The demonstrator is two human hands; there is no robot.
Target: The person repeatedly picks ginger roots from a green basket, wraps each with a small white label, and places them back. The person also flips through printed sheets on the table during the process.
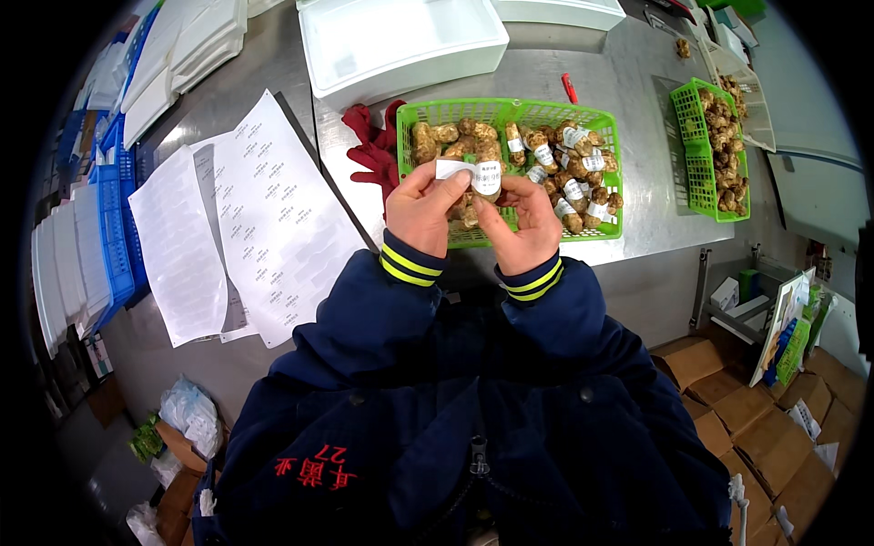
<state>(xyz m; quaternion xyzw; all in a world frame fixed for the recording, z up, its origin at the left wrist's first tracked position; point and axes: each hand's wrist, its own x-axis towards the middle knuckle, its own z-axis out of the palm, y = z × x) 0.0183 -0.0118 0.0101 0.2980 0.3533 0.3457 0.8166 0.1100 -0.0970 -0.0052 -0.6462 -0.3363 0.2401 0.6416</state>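
Above the green basket (437,110), both hands (421,214) (528,227) pinch a brown mushroom (490,196) and white label (487,176).

The label (490,176) covers part of the mushroom (489,196) between my left hand (426,209) and right hand (528,223), and I can't see its back. My hands hide the near left part of the green basket (437,111) at one o'clock. At twelve, the picture's edge crops a white foam box (405,55); at ten, a white sheet's (282,218) print is too small to read.

Green baskets (546,111) flank an open strip of tabletop (647,173).
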